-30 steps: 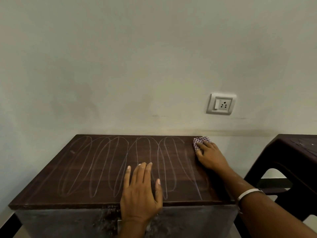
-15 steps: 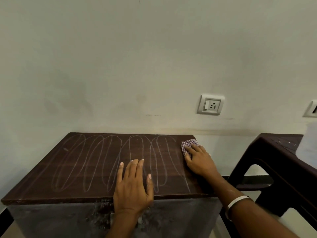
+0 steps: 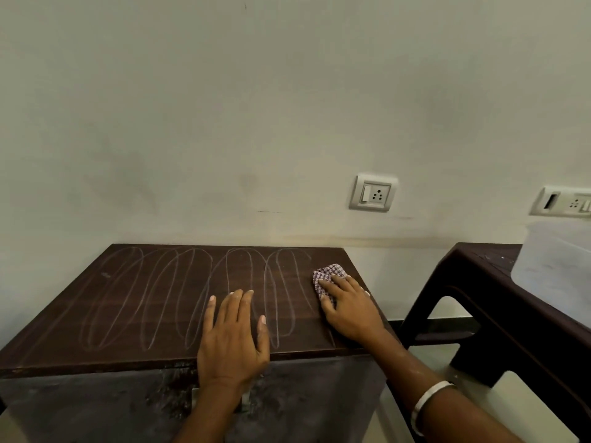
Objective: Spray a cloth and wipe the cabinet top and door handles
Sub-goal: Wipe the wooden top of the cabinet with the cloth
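Note:
The dark brown cabinet top (image 3: 134,302) carries pale looping chalk-like lines across most of its width. A small checked cloth (image 3: 326,276) lies near its right edge, pressed down by the straight fingers of my right hand (image 3: 348,310). My left hand (image 3: 232,337) rests flat on the front middle of the top, fingers spread. Below the left wrist a metal door handle (image 3: 245,401) shows partly on the grey cabinet front (image 3: 96,407). No spray bottle is in view.
The cabinet stands against a pale wall with a socket (image 3: 373,193) and a second switch plate (image 3: 566,201). A dark plastic stool or table (image 3: 479,302) stands to the right with a translucent container (image 3: 556,260) on it.
My right hand has drawn the cloth back from the far right corner toward me along the right edge. The left hand stays put. The camera has turned right, showing more of the stool.

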`<control>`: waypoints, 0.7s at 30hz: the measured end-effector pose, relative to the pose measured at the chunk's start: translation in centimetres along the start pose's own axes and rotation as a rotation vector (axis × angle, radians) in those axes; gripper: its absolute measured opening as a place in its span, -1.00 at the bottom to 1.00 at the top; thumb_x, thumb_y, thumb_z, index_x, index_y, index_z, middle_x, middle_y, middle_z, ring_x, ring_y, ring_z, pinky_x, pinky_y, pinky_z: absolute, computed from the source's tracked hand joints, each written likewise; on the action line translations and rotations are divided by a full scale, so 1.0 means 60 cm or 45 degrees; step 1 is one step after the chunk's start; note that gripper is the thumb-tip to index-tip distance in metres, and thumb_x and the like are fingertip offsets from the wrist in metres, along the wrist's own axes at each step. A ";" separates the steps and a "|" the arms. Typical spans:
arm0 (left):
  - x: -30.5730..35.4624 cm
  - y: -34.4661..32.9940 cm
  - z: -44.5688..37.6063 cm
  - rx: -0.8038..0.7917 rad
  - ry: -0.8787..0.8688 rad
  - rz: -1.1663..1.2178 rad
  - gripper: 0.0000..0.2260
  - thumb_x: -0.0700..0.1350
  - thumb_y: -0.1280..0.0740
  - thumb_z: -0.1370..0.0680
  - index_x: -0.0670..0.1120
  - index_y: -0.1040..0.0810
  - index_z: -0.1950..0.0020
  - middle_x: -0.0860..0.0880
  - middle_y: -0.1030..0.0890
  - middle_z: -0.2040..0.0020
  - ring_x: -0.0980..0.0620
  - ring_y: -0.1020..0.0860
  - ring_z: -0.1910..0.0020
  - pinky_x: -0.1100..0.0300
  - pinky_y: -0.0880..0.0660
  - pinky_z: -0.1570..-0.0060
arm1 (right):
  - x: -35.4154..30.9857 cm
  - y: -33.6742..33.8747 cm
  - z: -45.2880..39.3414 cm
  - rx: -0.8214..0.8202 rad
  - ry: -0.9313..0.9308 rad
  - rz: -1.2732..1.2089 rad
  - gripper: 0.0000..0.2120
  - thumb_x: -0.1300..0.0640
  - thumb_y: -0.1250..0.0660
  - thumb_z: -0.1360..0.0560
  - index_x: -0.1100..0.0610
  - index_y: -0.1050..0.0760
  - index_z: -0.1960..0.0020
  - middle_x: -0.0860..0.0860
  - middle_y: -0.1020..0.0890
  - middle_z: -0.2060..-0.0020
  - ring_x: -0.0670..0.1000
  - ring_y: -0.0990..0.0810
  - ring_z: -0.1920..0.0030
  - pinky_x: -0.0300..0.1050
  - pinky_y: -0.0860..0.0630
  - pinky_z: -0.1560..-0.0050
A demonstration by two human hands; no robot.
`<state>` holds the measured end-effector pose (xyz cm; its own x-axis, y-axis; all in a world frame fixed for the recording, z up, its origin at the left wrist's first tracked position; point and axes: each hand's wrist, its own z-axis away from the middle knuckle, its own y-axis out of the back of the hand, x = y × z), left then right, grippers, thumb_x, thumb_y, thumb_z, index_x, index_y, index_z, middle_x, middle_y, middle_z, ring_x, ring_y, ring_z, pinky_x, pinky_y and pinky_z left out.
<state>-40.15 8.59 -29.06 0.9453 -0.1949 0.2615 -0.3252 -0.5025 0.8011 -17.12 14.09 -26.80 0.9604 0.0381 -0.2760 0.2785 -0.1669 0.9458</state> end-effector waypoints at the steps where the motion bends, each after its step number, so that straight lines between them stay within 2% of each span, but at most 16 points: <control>1: -0.001 0.000 0.000 -0.004 -0.001 -0.002 -0.49 0.12 -0.02 -0.55 -0.13 -0.45 -0.36 -0.08 -0.53 -0.30 -0.02 -0.44 -0.34 -0.09 -0.15 -0.47 | 0.009 0.003 0.003 0.005 -0.029 0.001 -0.52 -0.15 -0.03 -0.60 -0.13 -0.22 -0.50 -0.06 -0.18 -0.54 0.04 -0.05 -0.55 0.14 -0.05 -0.53; 8: -0.001 0.000 -0.001 -0.013 -0.007 -0.012 -0.48 0.11 -0.02 -0.55 -0.13 -0.45 -0.37 -0.08 -0.53 -0.29 -0.03 -0.44 -0.34 -0.10 -0.17 -0.46 | 0.018 0.006 -0.002 0.073 -0.242 0.021 -0.51 -0.11 -0.04 -0.58 -0.09 -0.23 -0.50 0.01 -0.20 -0.54 0.12 -0.07 -0.54 0.17 -0.07 -0.52; 16: -0.005 0.001 0.001 0.004 -0.033 -0.007 -0.48 0.11 -0.01 -0.56 -0.14 -0.42 -0.39 -0.09 -0.51 -0.32 -0.03 -0.40 -0.37 -0.08 -0.12 -0.49 | -0.013 0.008 0.056 0.052 -0.050 -0.018 -0.52 -0.12 -0.05 -0.58 -0.12 -0.26 -0.49 -0.05 -0.23 -0.53 0.05 -0.09 -0.54 0.13 -0.05 -0.52; 21: -0.012 0.002 0.000 -0.016 -0.079 -0.017 -0.47 0.11 0.00 -0.56 -0.14 -0.39 -0.41 -0.11 -0.47 -0.36 -0.05 -0.34 -0.43 -0.09 -0.08 -0.50 | 0.032 0.017 0.089 0.148 -0.169 -0.002 -0.52 -0.11 -0.08 -0.57 -0.08 -0.29 -0.48 -0.02 -0.27 -0.51 0.07 -0.14 -0.51 0.08 -0.12 -0.51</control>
<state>-40.86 8.65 -29.17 0.9460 -0.2402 0.2176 -0.3122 -0.4950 0.8109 -15.03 8.72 -27.31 0.9480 -0.0906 -0.3050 0.2696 -0.2801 0.9213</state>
